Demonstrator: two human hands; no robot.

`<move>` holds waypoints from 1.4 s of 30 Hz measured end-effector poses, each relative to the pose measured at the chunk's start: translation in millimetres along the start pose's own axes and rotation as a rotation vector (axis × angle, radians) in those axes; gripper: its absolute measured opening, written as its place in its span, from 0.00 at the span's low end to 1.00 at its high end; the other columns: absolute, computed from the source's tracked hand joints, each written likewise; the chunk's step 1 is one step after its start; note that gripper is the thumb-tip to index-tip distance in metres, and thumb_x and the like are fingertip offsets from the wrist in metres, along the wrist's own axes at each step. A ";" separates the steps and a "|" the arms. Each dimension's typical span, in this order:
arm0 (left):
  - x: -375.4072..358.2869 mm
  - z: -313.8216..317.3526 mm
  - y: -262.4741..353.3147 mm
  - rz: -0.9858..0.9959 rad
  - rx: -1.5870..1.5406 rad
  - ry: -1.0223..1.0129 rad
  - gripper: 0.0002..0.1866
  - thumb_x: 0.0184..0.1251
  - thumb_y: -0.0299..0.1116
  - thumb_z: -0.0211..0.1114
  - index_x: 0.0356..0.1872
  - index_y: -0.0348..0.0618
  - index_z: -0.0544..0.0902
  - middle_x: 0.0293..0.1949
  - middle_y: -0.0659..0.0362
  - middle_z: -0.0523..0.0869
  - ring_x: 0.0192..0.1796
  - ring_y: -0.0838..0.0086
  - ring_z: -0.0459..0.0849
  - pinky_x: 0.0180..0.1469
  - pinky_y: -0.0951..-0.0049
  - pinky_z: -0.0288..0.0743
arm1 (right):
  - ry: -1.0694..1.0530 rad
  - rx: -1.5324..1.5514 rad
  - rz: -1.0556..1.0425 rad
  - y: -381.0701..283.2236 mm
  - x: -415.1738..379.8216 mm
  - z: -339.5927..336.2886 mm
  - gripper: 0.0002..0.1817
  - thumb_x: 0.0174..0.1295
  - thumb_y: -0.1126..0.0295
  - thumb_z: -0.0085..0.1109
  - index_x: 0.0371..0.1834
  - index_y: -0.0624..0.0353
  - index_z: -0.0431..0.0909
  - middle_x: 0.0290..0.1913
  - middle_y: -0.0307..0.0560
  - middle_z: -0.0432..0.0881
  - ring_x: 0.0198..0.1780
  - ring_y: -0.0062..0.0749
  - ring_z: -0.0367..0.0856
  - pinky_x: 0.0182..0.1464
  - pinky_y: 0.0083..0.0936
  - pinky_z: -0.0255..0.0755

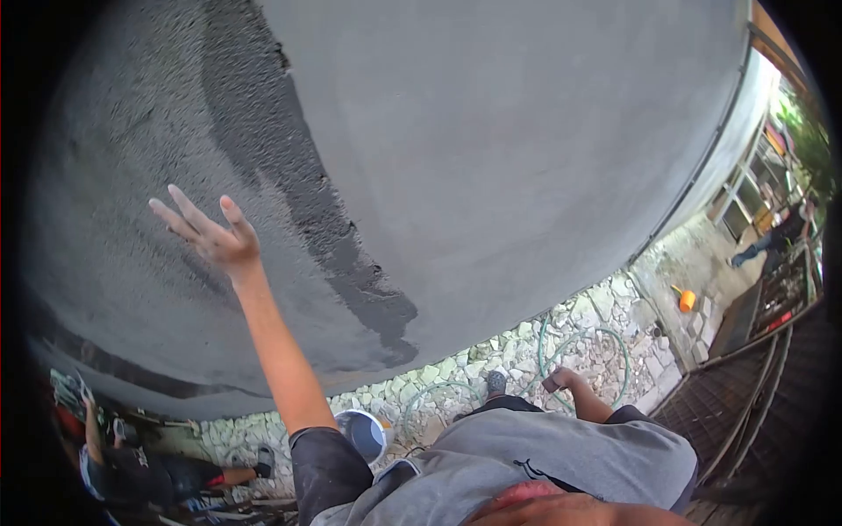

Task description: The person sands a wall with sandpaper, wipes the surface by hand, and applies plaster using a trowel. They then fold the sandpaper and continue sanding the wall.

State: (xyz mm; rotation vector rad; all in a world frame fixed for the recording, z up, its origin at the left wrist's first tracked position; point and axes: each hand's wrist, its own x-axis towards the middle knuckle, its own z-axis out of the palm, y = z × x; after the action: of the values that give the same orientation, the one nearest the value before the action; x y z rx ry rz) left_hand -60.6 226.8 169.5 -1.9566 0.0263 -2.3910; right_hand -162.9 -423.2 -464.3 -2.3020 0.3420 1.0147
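My left hand [210, 232] is raised in front of the grey plastered wall [526, 158], its fingers spread and pale with dust, with nothing in it. Behind it lies a rough, textured part of the plaster; a darker damp band [307, 193] runs down between this and the smoother part. Whether the hand touches the wall I cannot tell. Low beside my body, my right hand [558, 380] hangs above the stony ground with its fingers curled; what it holds, if anything, is hidden.
A bucket [361, 436] stands by the wall's foot. A green hose [627, 359] loops over the broken-stone paving [588, 311]. Co-workers are at the lower left [132, 473] and far right [785, 232]. An orange container [687, 301] lies on the ground.
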 end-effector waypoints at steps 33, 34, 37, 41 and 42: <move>-136.4 -19.2 -13.3 0.006 0.221 -0.315 0.38 0.79 0.60 0.42 0.80 0.45 0.59 0.82 0.47 0.54 0.83 0.50 0.48 0.81 0.48 0.41 | 1.641 0.108 -1.407 -505.2 -204.1 -279.4 0.35 0.77 0.56 0.48 0.77 0.72 0.58 0.80 0.63 0.58 0.82 0.60 0.49 0.80 0.53 0.40; -136.0 -18.7 -12.9 0.012 0.213 -0.306 0.38 0.79 0.60 0.42 0.80 0.45 0.59 0.82 0.47 0.54 0.83 0.50 0.48 0.81 0.48 0.41 | 1.617 0.036 -1.383 -501.1 -198.4 -267.4 0.36 0.78 0.54 0.45 0.78 0.71 0.55 0.80 0.63 0.57 0.83 0.56 0.47 0.81 0.54 0.37; -137.0 -17.2 -13.0 -0.007 0.218 -0.312 0.38 0.78 0.61 0.39 0.80 0.48 0.58 0.82 0.49 0.52 0.84 0.54 0.45 0.83 0.49 0.36 | 1.575 -0.034 -1.328 -500.8 -202.4 -286.0 0.37 0.79 0.51 0.40 0.80 0.69 0.52 0.81 0.62 0.54 0.84 0.51 0.43 0.81 0.55 0.31; -133.2 -17.8 -10.8 0.003 0.233 -0.305 0.39 0.79 0.61 0.38 0.80 0.46 0.58 0.82 0.49 0.52 0.84 0.53 0.45 0.82 0.49 0.36 | 1.591 0.050 -1.262 -524.5 -264.4 -346.6 0.36 0.79 0.50 0.39 0.82 0.61 0.51 0.83 0.55 0.51 0.85 0.47 0.42 0.80 0.57 0.29; -129.8 -19.8 -8.7 0.004 0.263 -0.312 0.39 0.79 0.62 0.37 0.80 0.46 0.58 0.82 0.49 0.52 0.84 0.53 0.45 0.82 0.50 0.36 | 1.600 0.084 -1.226 -530.0 -279.9 -359.8 0.36 0.78 0.50 0.42 0.83 0.59 0.51 0.84 0.53 0.50 0.85 0.48 0.42 0.80 0.59 0.29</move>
State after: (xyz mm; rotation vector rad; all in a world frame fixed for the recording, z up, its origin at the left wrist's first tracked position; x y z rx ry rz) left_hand -54.7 241.7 38.9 -2.1630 -0.2806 -1.9396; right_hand 96.5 -225.4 154.0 -2.0539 -0.4359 -1.4202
